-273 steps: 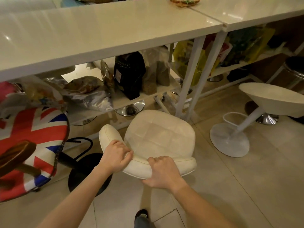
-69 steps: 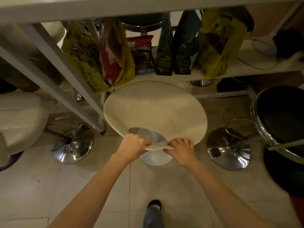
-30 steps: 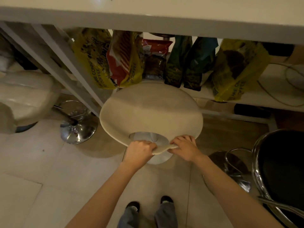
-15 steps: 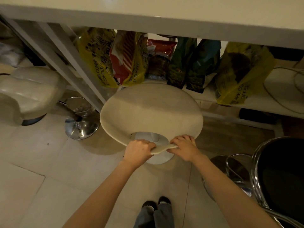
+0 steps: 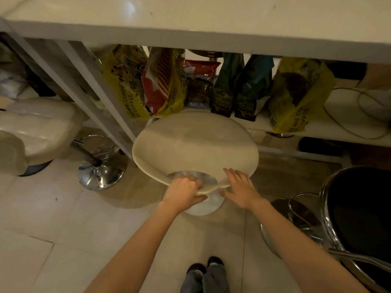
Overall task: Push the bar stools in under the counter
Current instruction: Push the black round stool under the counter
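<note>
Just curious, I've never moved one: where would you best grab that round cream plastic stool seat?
Probably the near lip of the round cream plastic stool seat, from the open floor side. A cut-out there leaves a thin strip; the left hand curls around it while the right hand lies open on it.

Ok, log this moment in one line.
left hand: gripping round cream stool rim | right hand: open, fingers resting on seat | black stool: not under counter
</note>
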